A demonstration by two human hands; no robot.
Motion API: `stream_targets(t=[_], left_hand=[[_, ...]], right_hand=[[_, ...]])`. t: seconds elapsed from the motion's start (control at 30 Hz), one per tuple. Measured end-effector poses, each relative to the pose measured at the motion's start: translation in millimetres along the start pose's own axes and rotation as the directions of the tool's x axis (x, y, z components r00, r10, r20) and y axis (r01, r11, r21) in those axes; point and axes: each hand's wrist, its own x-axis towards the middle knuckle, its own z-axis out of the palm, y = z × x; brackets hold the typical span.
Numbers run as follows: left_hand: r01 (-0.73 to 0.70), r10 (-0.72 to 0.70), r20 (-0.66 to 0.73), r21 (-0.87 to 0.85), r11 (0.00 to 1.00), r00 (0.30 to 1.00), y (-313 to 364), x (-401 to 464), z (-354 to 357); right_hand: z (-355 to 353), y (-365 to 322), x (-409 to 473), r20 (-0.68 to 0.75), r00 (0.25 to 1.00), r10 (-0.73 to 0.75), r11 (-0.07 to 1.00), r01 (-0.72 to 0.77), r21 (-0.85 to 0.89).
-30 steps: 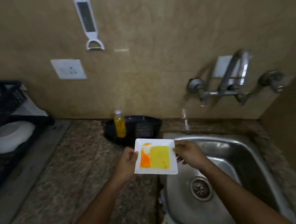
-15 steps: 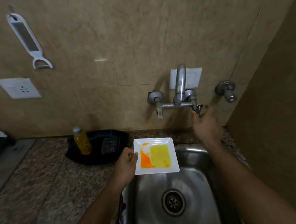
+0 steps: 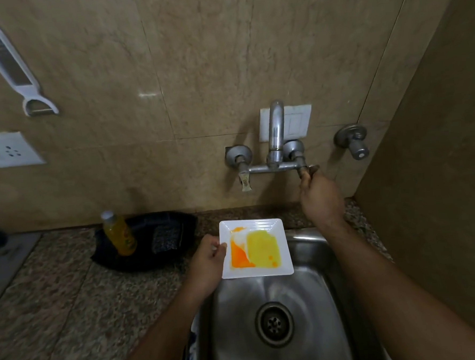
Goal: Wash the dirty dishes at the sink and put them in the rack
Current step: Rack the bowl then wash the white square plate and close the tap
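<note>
A square white plate [image 3: 256,248] smeared with orange and yellow sauce hangs over the back left corner of the steel sink [image 3: 315,294]. My left hand [image 3: 208,261] pinches its left edge, thumb on top. My right hand [image 3: 319,197] is raised to the wall tap [image 3: 277,144] and grips its right-hand handle [image 3: 309,170]. No water runs from the spout. The dish rack is out of view.
A yellow soap bottle [image 3: 120,234] stands in a black tray [image 3: 151,240] on the granite counter left of the sink. A second valve [image 3: 353,142] sticks out of the wall at the right. A white peeler [image 3: 10,68] hangs on the wall above a socket [image 3: 6,149].
My right hand let go of the plate and rose to the tap's right handle. The left hand carried the plate over the sink. The view swung right, away from the rack.
</note>
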Motion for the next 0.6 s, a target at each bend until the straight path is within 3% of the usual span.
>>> stream_targets(t=[0.6], left_hand=[[-0.010, 0.010, 0.000, 0.035, 0.999, 1.000, -12.7, 15.9, 14.3]], right_hand=[[4.5, 3.4, 2.5, 0.010, 0.999, 0.040, 0.985, -0.042, 0.168]])
